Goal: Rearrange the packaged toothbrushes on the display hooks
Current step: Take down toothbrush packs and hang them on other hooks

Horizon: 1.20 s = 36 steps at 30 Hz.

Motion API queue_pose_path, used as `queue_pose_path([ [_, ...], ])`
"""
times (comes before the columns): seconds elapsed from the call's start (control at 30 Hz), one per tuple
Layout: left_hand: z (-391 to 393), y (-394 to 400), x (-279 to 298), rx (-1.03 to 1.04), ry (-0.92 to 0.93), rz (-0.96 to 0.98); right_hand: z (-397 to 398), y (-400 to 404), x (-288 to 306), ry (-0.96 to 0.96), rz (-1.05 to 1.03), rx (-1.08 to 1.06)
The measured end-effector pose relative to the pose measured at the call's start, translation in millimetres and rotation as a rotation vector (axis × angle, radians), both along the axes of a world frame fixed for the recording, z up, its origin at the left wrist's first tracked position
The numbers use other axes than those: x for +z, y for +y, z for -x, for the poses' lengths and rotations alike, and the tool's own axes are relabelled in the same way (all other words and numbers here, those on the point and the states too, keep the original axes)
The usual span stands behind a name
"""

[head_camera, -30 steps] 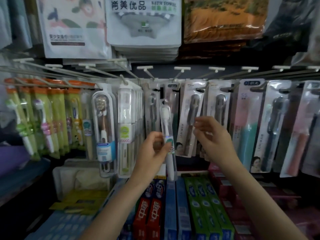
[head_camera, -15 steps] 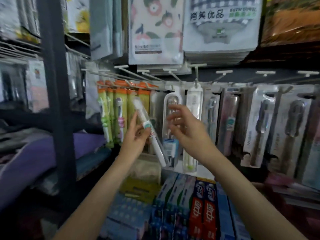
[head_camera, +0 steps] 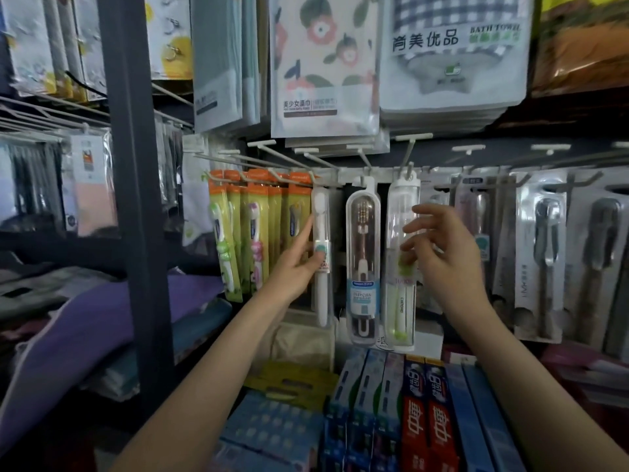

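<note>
We hold the slim white toothbrush pack [head_camera: 321,257] in our left hand [head_camera: 296,264], raised beside the orange packs [head_camera: 269,212] — not yet on a hook, we judge. Our right hand [head_camera: 442,253] hovers loose-fingered, holding nothing.

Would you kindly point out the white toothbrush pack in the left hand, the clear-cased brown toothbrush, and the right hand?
white toothbrush pack [head_camera: 321,301], head view, lower handle.
clear-cased brown toothbrush [head_camera: 363,267], head view, mid case.
right hand [head_camera: 446,260], head view, back of hand.

Slim toothbrush pack [head_camera: 321,253] left of two hanging cases [head_camera: 363,267], toothpaste boxes [head_camera: 425,424] below.
</note>
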State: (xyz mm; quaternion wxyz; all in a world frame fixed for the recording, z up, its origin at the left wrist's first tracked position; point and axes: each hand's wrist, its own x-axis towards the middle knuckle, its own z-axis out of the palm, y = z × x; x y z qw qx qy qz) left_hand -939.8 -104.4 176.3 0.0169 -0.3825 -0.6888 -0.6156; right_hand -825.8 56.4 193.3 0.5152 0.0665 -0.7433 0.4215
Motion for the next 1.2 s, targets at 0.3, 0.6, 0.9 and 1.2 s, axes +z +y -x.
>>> queue_pose_path([
  [0.3, -22.2, 11.6, -10.0, 0.693, 0.410, -0.069, -6.6, 46.1, -13.5, -0.025, 0.086, -0.256],
  [0.6, -66.1, 81.1, -15.3, 0.495, 0.884, -0.009, 33.5, 97.7, -32.3, -0.196, 0.068, -0.574],
  [0.9, -62.2, 102.9, -16.6, 0.601, 0.872, 0.116, 44.8, 103.8, -32.8, -0.238, 0.038, -0.602],
  [1.2, -46.0, 95.2, -36.1, 0.550, 0.809, 0.176, 23.9, 94.3, -44.1, -0.130, 0.136, -0.364],
])
